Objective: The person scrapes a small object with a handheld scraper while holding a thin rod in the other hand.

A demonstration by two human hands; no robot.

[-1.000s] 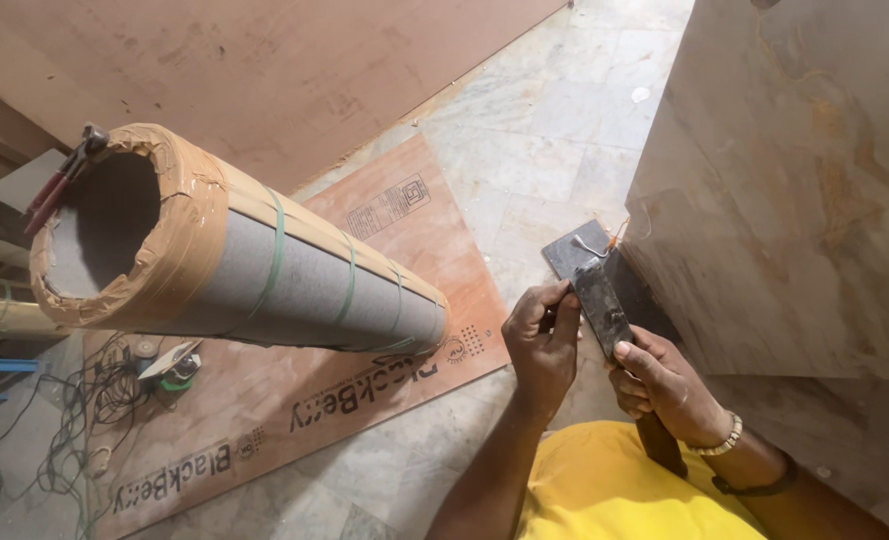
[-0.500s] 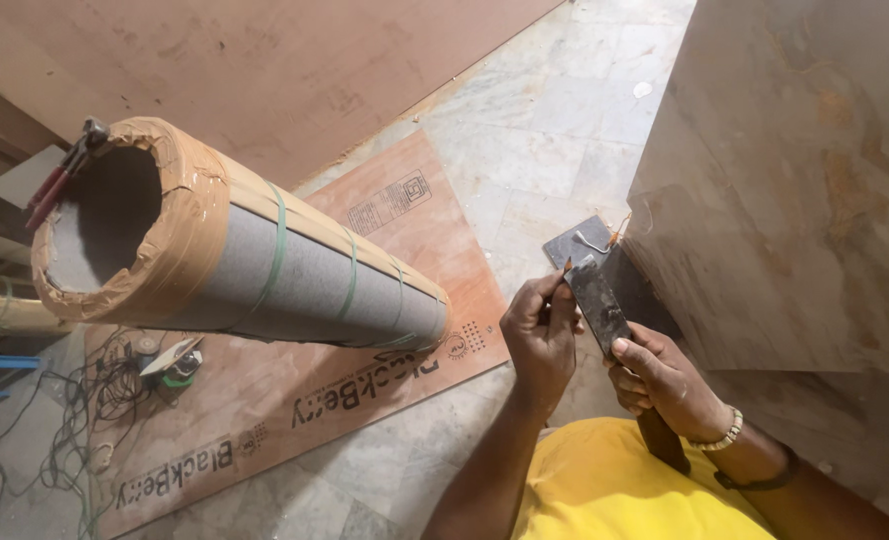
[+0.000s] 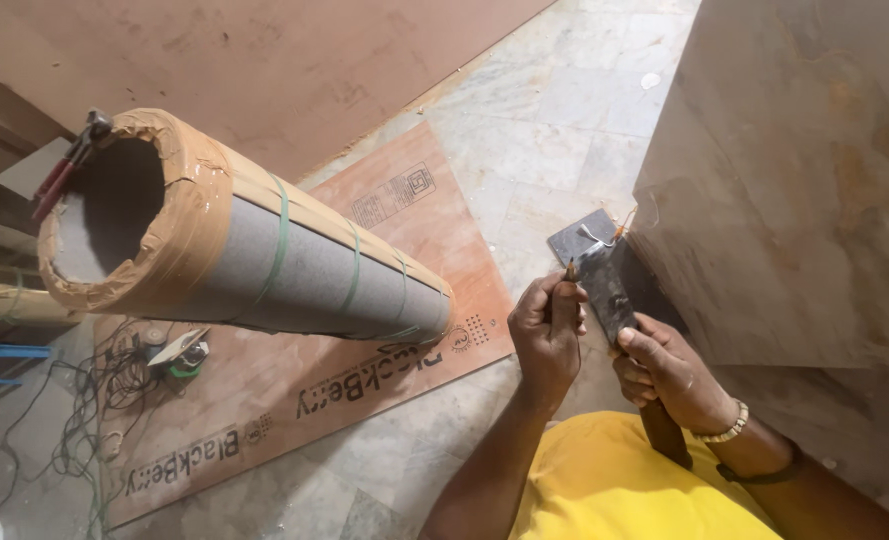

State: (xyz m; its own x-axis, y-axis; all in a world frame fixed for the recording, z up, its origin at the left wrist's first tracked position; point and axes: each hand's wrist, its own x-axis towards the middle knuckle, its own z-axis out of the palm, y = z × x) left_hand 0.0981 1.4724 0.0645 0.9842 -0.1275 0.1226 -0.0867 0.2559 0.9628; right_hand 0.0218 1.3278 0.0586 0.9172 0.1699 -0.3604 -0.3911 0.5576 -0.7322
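Little has moved in the last second. My left hand (image 3: 549, 335), pinching the small pointed tool (image 3: 569, 272), has crept toward eleven o'clock, closer to the dark flat blade (image 3: 604, 280). My right hand (image 3: 669, 375) has slid the same way along the blade's handle. My view has drifted slightly toward six o'clock.

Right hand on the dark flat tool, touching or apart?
Touching. Head view: the right hand wraps its fingers around the dark flat tool, thumb pressed on the blade.
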